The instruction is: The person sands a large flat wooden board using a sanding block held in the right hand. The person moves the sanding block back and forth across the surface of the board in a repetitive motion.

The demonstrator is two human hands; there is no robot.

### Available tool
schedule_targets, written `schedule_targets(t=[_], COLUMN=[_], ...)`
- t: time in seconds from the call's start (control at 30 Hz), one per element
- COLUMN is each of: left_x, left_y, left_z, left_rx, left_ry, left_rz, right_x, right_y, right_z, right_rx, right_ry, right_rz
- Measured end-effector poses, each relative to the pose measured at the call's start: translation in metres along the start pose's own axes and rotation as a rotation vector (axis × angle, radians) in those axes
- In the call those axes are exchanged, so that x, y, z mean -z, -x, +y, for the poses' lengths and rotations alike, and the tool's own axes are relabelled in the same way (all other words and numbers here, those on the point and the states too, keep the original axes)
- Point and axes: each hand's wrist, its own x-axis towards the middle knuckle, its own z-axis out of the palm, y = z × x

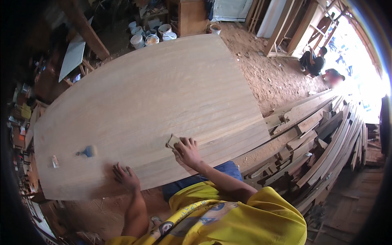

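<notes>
A large pale wooden panel (163,94) lies flat in front of me. Over its near half, my right hand (188,152) pinches a folded, tan piece of sandpaper (173,141) against the surface. My left hand (126,177) rests near the panel's close edge, fingers stretched out and holding nothing. Up and left of that hand, a dark blue brush-like tool (86,151) lies on the wood; its exact kind is unclear. Farther left sits a small white and orange packet (55,161).
Scrap timber and long planks (314,143) are piled to the right. Several white buckets (152,39) stand beyond the far edge. A slanted wooden post (87,30) rises at the far left. Two people (314,61) crouch near the bright opening. Sawdust covers the ground (261,77).
</notes>
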Motion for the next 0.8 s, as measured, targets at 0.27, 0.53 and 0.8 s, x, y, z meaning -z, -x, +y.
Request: schedule_targets(t=[0.27, 0.53, 0.8], left_x=[-0.003, -0.005, -0.007], left_y=[0.004, 0.001, 0.003], left_z=[0.003, -0.002, -0.002], left_rx=[0.046, 0.043, 0.063], left_ry=[0.027, -0.007, 0.002], left_rz=[-0.037, -0.002, -0.014], right_x=[0.036, 0.0, 0.042], right_y=[-0.043, -0.055, -0.028], right_z=[0.053, 0.016, 0.042], right_rx=[-0.225, -0.202, -0.227], right_ry=[0.15, 0.114, 0.146], right_rz=[0.118, 0.092, -0.026])
